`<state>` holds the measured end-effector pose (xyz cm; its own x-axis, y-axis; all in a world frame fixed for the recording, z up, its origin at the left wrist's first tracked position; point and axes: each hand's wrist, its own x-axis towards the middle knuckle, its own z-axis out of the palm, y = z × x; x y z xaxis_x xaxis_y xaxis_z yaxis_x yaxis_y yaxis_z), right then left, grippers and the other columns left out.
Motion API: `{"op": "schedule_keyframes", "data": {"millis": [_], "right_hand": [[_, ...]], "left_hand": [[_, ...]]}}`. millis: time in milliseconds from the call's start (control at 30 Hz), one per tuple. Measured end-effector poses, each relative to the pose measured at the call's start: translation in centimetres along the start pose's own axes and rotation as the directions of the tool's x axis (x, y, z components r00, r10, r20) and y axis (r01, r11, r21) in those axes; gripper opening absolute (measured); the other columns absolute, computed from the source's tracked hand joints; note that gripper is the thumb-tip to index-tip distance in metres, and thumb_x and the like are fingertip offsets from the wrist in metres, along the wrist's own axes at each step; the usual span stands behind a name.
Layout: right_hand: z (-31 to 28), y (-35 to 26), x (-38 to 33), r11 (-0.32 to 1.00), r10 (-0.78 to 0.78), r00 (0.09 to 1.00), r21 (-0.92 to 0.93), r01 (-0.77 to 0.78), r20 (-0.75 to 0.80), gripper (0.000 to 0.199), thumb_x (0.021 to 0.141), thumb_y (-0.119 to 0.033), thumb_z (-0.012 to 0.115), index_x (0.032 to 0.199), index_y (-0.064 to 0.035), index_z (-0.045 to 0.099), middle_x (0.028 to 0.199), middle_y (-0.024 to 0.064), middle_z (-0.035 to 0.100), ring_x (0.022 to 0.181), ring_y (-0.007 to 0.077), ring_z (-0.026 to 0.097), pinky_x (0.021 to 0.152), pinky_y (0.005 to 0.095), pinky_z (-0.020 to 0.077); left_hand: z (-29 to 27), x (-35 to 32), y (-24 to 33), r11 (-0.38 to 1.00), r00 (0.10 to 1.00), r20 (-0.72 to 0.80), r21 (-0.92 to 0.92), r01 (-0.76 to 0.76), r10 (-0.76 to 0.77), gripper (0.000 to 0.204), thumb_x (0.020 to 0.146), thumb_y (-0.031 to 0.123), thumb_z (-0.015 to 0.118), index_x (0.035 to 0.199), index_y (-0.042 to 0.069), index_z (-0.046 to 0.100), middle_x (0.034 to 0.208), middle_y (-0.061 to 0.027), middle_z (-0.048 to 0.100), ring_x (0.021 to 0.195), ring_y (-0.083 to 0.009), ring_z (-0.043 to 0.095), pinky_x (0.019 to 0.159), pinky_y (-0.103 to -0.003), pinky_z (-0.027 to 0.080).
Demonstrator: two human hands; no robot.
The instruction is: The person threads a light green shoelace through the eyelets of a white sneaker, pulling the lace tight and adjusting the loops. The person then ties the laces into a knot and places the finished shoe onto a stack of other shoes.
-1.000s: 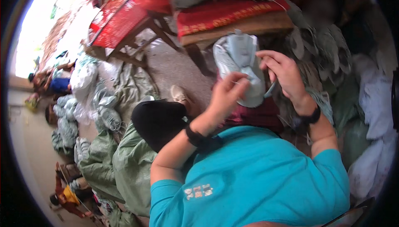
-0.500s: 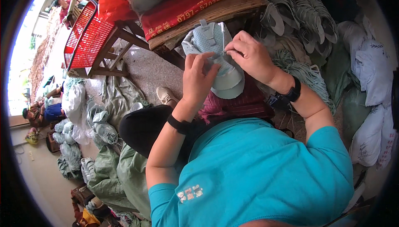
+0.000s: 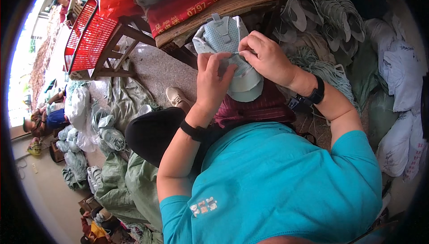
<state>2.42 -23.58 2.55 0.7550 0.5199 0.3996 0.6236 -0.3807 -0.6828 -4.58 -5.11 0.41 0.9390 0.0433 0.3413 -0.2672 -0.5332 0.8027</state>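
Note:
A pale grey-green shoe upper [image 3: 219, 38] of mesh, with a tongue and a pull loop, lies over a dark red striped cloth [image 3: 254, 111] on my lap. My left hand [image 3: 213, 76] is closed on its left side, thumb and forefinger curled at the throat. Over the right side of the throat, my right hand [image 3: 268, 61] is closed in a pinch. What sits between its fingertips is too small to make out. Both hands are close together, partly covering the middle of the upper.
Ahead stands a wooden bench [image 3: 174, 34] with a red printed cloth and more uppers on it. A red basket [image 3: 80, 38] is at the left. Pale cords [image 3: 319, 72] hang at the right, near white sacks [image 3: 404, 74]. Green sacks [image 3: 116, 186] lie at lower left.
My right hand has moved slightly left and down, its fingertips now nearer my left hand's. The view has shifted a little; my left hand keeps its place on the upper.

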Motion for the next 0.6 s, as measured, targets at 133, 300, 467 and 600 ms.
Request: {"op": "schedule_keyframes", "data": {"millis": [133,300,467,600], "right_hand": [[0.32,-0.13,-0.12,0.991,-0.054,0.998,-0.122,0.051,-0.025,0.019,0.085,-0.001,0.066,0.101,-0.0032,0.056,0.094,0.0112,0.057,0.081,0.03,0.065,0.067,0.0371,0.0536],[0.4,0.01,0.02,0.928,-0.196,0.98,-0.318,0.193,0.022,0.02,0.083,-0.001,0.066,0.101,-0.0026,0.056,0.095,0.0109,0.056,0.078,0.0312,0.064,0.065,0.0379,0.0544],[0.16,-0.38,0.54,0.947,-0.193,0.979,-0.249,0.204,0.067,0.017,0.082,0.0,0.066,0.097,-0.0014,0.056,0.093,0.012,0.056,0.077,0.0333,0.063,0.065,0.0394,0.0534],[-0.06,-0.21,0.31,0.984,-0.098,0.991,-0.137,0.11,0.091,0.016,0.083,0.0,0.065,0.096,-0.0004,0.055,0.093,0.0136,0.055,0.078,0.0347,0.062,0.066,0.0412,0.0525]], "left_hand": [[0.27,-0.19,-0.36,0.998,0.999,-0.017,0.034,-0.044,0.045,0.034,0.082,0.004,0.075,0.113,0.01,0.065,0.099,-0.0048,0.043,0.074,-0.012,0.048,0.063,-0.025,0.046],[0.09,-0.18,-0.55,0.993,0.996,0.002,0.073,-0.094,0.094,0.034,0.082,0.004,0.075,0.114,0.01,0.065,0.1,-0.0059,0.044,0.075,-0.0131,0.049,0.063,-0.025,0.046],[0.11,-0.4,-0.59,0.997,0.998,-0.005,0.044,-0.058,0.059,0.033,0.082,0.004,0.075,0.113,0.011,0.065,0.1,-0.006,0.044,0.074,-0.0131,0.05,0.062,-0.025,0.046],[0.24,-0.44,-0.55,0.998,0.999,-0.011,0.036,-0.053,0.054,0.032,0.083,0.005,0.074,0.113,0.011,0.065,0.101,-0.0061,0.044,0.075,-0.0128,0.051,0.064,-0.025,0.047]]}}
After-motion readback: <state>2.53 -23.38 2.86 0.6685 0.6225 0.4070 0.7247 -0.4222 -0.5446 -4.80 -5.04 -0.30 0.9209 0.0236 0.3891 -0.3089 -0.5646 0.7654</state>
